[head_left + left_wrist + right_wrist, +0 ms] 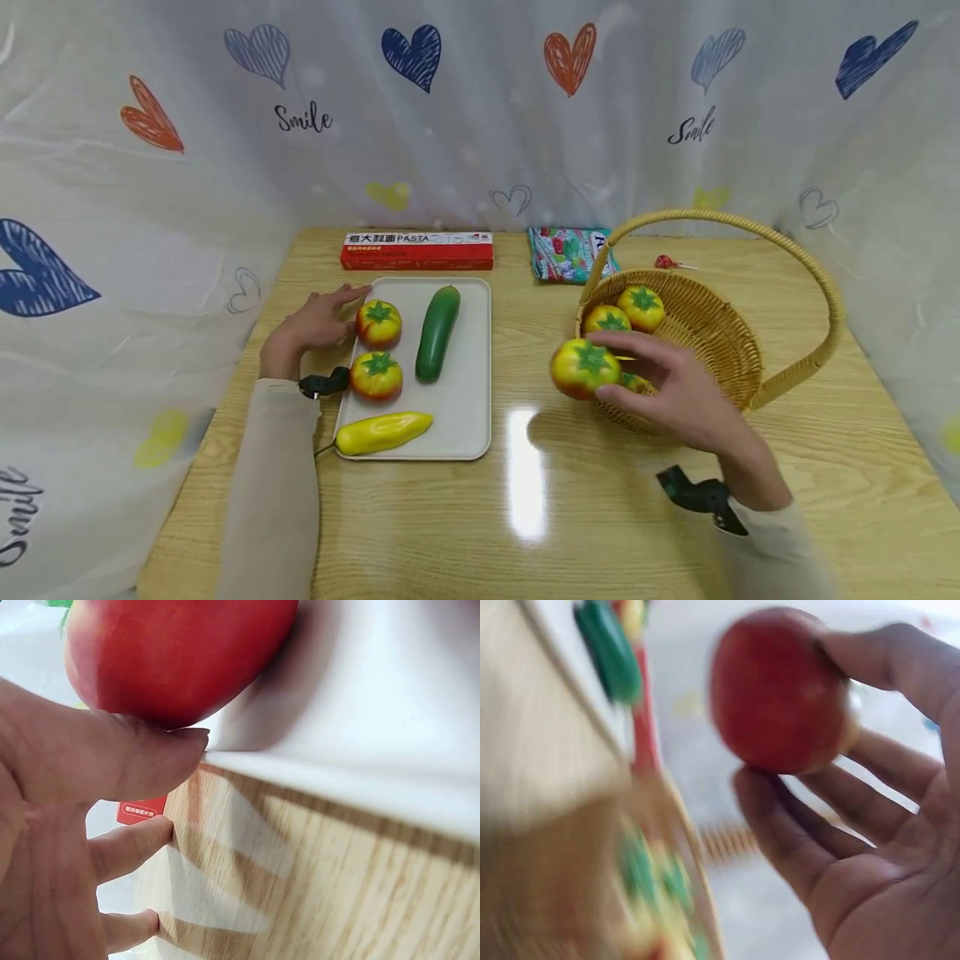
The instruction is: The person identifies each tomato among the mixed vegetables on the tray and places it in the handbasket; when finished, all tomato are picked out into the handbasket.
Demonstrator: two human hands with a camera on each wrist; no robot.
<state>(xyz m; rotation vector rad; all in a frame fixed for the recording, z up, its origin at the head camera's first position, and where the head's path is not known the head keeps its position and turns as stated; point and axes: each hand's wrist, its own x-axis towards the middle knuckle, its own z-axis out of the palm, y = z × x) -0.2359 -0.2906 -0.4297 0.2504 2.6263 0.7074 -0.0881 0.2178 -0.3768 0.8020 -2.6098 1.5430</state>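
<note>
Right hand [678, 392] grips a tomato [583, 367] in curled fingers, held in the air just outside the wicker basket [720, 350], while the left hand [315, 323] lies with straight, relaxed fingers at the white tray [465, 417], thumb against the far tomato [378, 323]. Two tomatoes sit on the tray beside a cucumber [437, 333] and a yellow pepper [382, 432]. At least two more tomatoes [626, 312] wait in the basket, so I'd call it roughly halfway.
</note>
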